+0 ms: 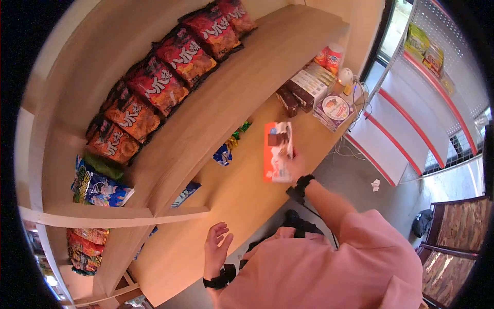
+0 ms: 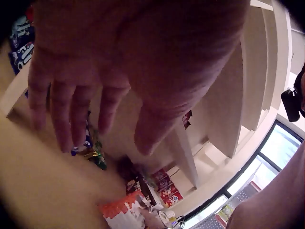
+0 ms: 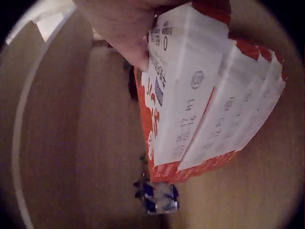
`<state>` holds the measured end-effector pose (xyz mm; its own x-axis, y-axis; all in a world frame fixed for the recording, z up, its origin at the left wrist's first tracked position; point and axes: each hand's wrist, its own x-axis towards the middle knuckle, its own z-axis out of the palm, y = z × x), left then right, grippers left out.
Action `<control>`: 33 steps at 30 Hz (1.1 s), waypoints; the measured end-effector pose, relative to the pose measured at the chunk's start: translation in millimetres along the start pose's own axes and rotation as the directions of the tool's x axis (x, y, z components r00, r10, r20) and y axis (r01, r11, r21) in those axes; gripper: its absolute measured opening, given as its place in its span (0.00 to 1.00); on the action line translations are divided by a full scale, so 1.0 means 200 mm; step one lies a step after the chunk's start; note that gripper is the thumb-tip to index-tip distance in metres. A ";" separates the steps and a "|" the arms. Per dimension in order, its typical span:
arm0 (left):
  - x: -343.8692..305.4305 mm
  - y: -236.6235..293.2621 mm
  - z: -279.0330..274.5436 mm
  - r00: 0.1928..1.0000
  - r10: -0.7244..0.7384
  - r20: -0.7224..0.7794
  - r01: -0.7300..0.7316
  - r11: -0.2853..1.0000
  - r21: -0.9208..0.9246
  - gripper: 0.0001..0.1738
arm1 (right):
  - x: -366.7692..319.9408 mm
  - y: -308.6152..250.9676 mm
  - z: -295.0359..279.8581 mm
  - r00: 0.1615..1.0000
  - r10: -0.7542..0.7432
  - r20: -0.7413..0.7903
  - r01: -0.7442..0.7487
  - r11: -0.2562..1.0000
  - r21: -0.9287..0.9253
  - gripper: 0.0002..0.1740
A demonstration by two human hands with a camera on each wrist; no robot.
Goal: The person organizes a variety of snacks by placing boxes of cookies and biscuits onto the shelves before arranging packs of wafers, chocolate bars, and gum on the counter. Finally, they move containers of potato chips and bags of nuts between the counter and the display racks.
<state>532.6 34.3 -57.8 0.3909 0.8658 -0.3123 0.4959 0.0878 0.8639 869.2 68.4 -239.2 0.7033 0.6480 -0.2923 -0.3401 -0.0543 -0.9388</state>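
Note:
My right hand (image 1: 296,166) grips a small stack of orange-and-white chocolate boxes (image 1: 278,154) above the light wooden counter (image 1: 242,201). In the right wrist view the white printed sides of the boxes (image 3: 190,105) lie side by side, with the thumb over the near one. My left hand (image 1: 217,247) holds nothing and hovers over the counter's front edge, its fingers spread and loosely bent. Its palm (image 2: 143,52) fills the top of the left wrist view. Beyond the boxes, a blue snack packet (image 1: 223,154) lies near a green-and-gold one (image 1: 241,130).
Red and orange chip bags (image 1: 157,85) line the upper shelf. Brown boxes (image 1: 307,90), a purple box with a round label (image 1: 334,108) and red canisters (image 1: 334,56) stand at the counter's far end, beside cables. A rack with red-edged shelves (image 1: 401,129) stands right.

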 end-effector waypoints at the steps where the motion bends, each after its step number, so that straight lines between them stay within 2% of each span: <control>1: 0.00 -0.02 -0.01 1.000 0.002 -0.007 -0.002 1.000 -0.002 0.21 | -0.07 0.00 0.05 0.998 -0.009 0.059 0.008 1.000 0.020 0.27; 2: 0.00 -0.07 -0.02 0.999 -0.016 -0.036 0.016 1.000 -0.010 0.21 | -0.11 0.10 0.10 0.998 -0.014 0.063 0.012 1.000 0.019 0.27; 4: 0.00 -0.10 -0.03 0.997 -0.032 -0.067 0.031 0.999 -0.024 0.21 | -0.11 0.33 0.17 0.975 -0.206 0.083 0.216 0.967 -0.133 0.31; 5: 0.00 -0.11 -0.03 0.997 -0.022 -0.076 0.022 1.000 0.002 0.21 | -0.12 0.32 0.18 0.975 -0.206 0.086 0.217 0.967 -0.135 0.31; 6: -0.01 -0.11 -0.04 0.996 -0.011 -0.084 0.014 0.999 0.032 0.21 | -0.16 0.28 0.20 0.988 -0.082 0.134 0.098 0.988 -0.121 0.34; 7: -0.01 -0.11 -0.04 0.996 -0.013 -0.086 0.015 0.999 0.031 0.21 | -0.20 0.20 0.19 0.982 0.042 0.183 -0.022 0.993 -0.114 0.37; 9: -0.03 -0.09 -0.02 0.992 -0.003 -0.122 0.011 0.998 0.060 0.20 | -0.30 -0.39 0.13 0.993 -0.111 -0.032 0.105 0.981 -0.161 0.35; 10: -0.03 -0.10 -0.02 0.992 -0.010 -0.124 0.016 0.998 0.054 0.20 | -0.04 -0.22 -0.01 0.903 -0.417 -0.097 0.354 0.855 -0.379 0.34; 11: -0.04 -0.12 -0.01 0.990 -0.016 -0.137 0.020 0.999 0.027 0.20 | 0.26 -0.08 -0.20 0.766 -0.637 -0.089 0.522 0.697 -0.492 0.33; 12: -0.05 -0.12 -0.01 0.988 -0.020 -0.151 0.021 1.000 0.001 0.20 | 0.16 -0.53 -0.22 0.819 -0.430 -0.381 0.387 0.903 -0.187 0.31; 13: -0.05 -0.13 0.00 0.988 -0.022 -0.153 0.022 1.000 -0.003 0.20 | 0.49 -0.43 -0.45 0.476 -0.777 -0.412 0.298 0.584 -0.755 0.30; 14: -0.07 -0.14 0.01 0.985 -0.054 -0.162 0.053 0.999 -0.008 0.21 | 0.59 -0.52 -0.60 0.449 -0.739 -0.501 0.111 0.603 -0.790 0.30; 16: -0.08 -0.14 0.02 0.980 -0.092 -0.176 0.091 0.996 -0.016 0.21 | 0.70 -0.66 -0.83 0.554 -0.513 -0.655 -0.142 0.717 -0.682 0.44; 17: -0.08 -0.14 0.03 0.978 -0.098 -0.184 0.098 0.995 -0.008 0.21 | 0.84 -0.61 -1.01 0.562 -0.514 -0.649 -0.140 0.714 -0.686 0.44; 18: -0.10 -0.14 0.04 0.976 -0.108 -0.191 0.110 0.994 -0.001 0.21 | 1.02 -0.46 -1.20 0.774 -0.400 -0.491 -0.043 0.740 -0.671 0.38; 19: -0.11 -0.14 0.05 0.973 -0.119 -0.199 0.121 0.993 -0.004 0.21 | 1.12 -0.36 -1.28 0.921 -0.273 -0.279 0.041 0.777 -0.628 0.33; 20: -0.11 -0.13 0.06 0.970 -0.134 -0.203 0.141 0.990 0.016 0.21 | 1.12 -0.35 -1.26 0.925 -0.267 -0.269 0.041 0.775 -0.630 0.33; 22: -0.11 -0.11 0.07 0.965 -0.160 -0.210 0.171 0.985 0.037 0.21 | 1.04 -0.32 -1.22 0.941 -0.214 -0.263 0.062 0.872 -0.486 0.35; 24: -0.10 -0.09 0.09 0.970 -0.138 -0.199 0.155 0.985 0.069 0.21 | 1.03 -0.28 -1.21 0.948 -0.174 -0.265 0.033 0.885 -0.464 0.35; 26: -0.08 -0.08 0.10 0.973 -0.134 -0.186 0.149 0.986 0.068 0.22 | 1.04 -0.16 -1.22 0.971 -0.207 -0.117 0.159 0.931 -0.330 0.34; 27: -0.06 -0.08 0.12 0.977 -0.124 -0.173 0.135 0.989 0.057 0.22 | 0.75 -0.37 -1.06 0.983 -0.168 -0.073 0.126 0.908 -0.399 0.32; 29: -0.03 -0.05 0.15 0.981 -0.110 -0.161 0.125 0.989 0.083 0.22 | 0.59 -0.30 -0.98 0.977 -0.203 -0.062 0.171 0.926 -0.338 0.27; 30: -0.02 -0.03 0.15 0.984 -0.098 -0.151 0.116 0.987 0.115 0.23 | 0.56 -0.21 -0.99 0.990 -0.142 -0.007 0.136 0.956 -0.260 0.30; 31: 0.00 -0.03 0.16 0.983 -0.099 -0.156 0.117 0.987 0.109 0.23 | 0.43 -0.20 -0.93 0.984 -0.177 -0.013 0.168 0.956 -0.240 0.30; 32: 0.01 -0.02 0.17 0.985 -0.087 -0.149 0.106 0.986 0.125 0.23 | 0.43 -0.04 -0.97 0.985 -0.173 -0.018 0.167 0.970 -0.179 0.31; 33: 0.02 -0.01 0.18 0.986 -0.077 -0.146 0.098 0.985 0.141 0.23 | 0.31 -0.04 -0.91 0.978 -0.149 -0.146 0.104 0.955 -0.280 0.33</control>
<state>560.6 20.1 -75.1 0.2339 0.9192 -0.3168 0.6363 0.1017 0.7647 1029.6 -29.9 -283.4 0.8299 0.5306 -0.1726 -0.0773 -0.1970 -0.9774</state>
